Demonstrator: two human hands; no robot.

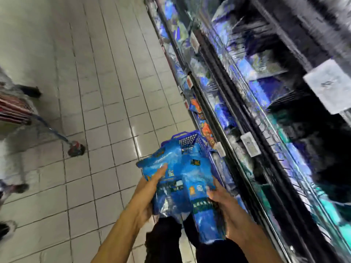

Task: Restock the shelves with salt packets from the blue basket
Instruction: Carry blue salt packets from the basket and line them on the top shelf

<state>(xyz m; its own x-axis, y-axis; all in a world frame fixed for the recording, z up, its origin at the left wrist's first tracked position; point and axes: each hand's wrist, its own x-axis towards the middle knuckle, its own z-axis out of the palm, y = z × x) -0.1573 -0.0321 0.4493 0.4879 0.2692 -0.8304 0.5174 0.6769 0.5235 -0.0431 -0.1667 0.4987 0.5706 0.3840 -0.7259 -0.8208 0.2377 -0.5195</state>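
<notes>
Both forearms are bare, with no sleeve reaching into view on either side, and no watch, band or ring shows on either wrist or on the fingers that can be seen. The left hand [152, 188] and the right hand [223, 203] are ungloved. Below the arms the person wears dark, black-looking trousers [165, 238], seen as two legs. The picture is blurred, so finer detail of cloth cannot be made out.

A shop aisle: stocked shelves [247, 92] with price tags [250, 147], tiled floor [85, 82]
</notes>
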